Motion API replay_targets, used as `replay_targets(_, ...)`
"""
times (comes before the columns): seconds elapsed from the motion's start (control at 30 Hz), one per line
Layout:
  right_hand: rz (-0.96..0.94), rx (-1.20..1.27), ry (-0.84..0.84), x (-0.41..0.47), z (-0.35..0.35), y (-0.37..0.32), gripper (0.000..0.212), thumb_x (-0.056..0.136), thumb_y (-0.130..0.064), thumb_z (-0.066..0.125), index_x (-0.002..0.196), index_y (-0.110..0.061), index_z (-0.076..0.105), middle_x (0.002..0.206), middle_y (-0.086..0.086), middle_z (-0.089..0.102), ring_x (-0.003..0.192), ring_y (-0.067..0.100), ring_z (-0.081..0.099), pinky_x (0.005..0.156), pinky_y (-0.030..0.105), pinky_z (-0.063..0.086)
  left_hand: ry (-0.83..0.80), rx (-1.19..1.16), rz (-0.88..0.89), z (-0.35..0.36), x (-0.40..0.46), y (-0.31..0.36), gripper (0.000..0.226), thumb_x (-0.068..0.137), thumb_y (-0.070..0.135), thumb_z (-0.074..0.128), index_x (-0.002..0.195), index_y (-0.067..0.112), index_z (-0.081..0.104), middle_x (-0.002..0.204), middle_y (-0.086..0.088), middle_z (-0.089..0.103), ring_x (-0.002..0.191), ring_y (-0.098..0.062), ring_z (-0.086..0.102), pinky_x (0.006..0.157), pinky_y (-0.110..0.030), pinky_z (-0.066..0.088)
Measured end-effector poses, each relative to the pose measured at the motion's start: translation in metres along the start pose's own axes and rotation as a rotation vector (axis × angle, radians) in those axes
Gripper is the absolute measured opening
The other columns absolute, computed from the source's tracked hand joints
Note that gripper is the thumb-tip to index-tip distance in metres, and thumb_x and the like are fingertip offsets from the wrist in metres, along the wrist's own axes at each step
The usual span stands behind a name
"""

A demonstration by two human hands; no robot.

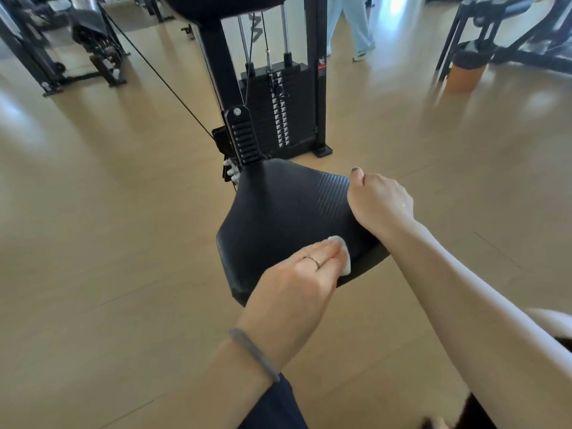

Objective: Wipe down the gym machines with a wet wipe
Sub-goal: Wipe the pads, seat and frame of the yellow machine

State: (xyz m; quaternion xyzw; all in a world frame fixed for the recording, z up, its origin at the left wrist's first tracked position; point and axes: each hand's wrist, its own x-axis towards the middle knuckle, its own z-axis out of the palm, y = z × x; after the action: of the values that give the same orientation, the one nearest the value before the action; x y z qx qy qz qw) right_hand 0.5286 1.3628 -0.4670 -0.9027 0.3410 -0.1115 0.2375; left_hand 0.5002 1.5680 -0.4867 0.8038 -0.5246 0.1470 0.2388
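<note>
A black padded machine seat (278,212) fills the centre of the view. My left hand (297,280) lies on its near edge and presses a white wet wipe (343,255) against the pad; only the wipe's edge shows past my fingers. My right hand (379,199) grips the seat's right edge, thumb on top and fingers curled under the rim. Behind the seat stands the machine's black frame with its weight stack (278,109) and steel guide rods.
A cable (161,78) runs diagonally from upper left to the seat post. Other black gym machines stand at the far left (93,48) and far right (507,35). A person in light trousers (353,26) walks behind. An orange bin (464,75) sits at the right.
</note>
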Motion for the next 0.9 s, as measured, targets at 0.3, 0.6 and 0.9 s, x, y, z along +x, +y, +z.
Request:
replay_targets(0.3,0.294,0.807,-0.426,0.004,-0.021,0.056,0.034,0.102,-0.043,0.042,0.107,-0.025,0.071,0.106,-0.003,0.069,0.098,0.016,0.06,0.091,0.038,0.043,0.08,0.047,-0.172,-0.021,-0.019,0.008,0.027,0.094,0.016,0.062,0.118,0.014,0.074,0.129,0.01,0.066,0.119,-0.004,0.062,0.094,-0.028,0.055)
replay_targets(0.6,0.362,1.116,-0.645,0.006,-0.016,0.075,0.026,0.092,-0.037,0.04,0.08,-0.014,0.045,0.08,0.005,0.048,0.08,0.025,0.045,0.076,0.035,0.038,-0.009,0.137,-0.227,0.038,0.055,0.059,0.017,0.096,0.007,0.059,0.109,0.013,0.069,0.111,0.01,0.067,0.102,-0.011,0.065,0.08,-0.035,0.058)
replay_targets(0.9,0.327,1.121,-0.758,0.011,-0.017,0.085,0.059,0.097,-0.049,0.035,0.12,-0.006,0.066,0.118,0.011,0.073,0.1,0.02,0.068,0.105,0.044,0.05,-0.074,0.174,-0.377,0.053,0.098,0.069,0.019,0.101,0.024,0.048,0.105,0.022,0.066,0.108,0.013,0.067,0.097,-0.01,0.064,0.078,-0.033,0.057)
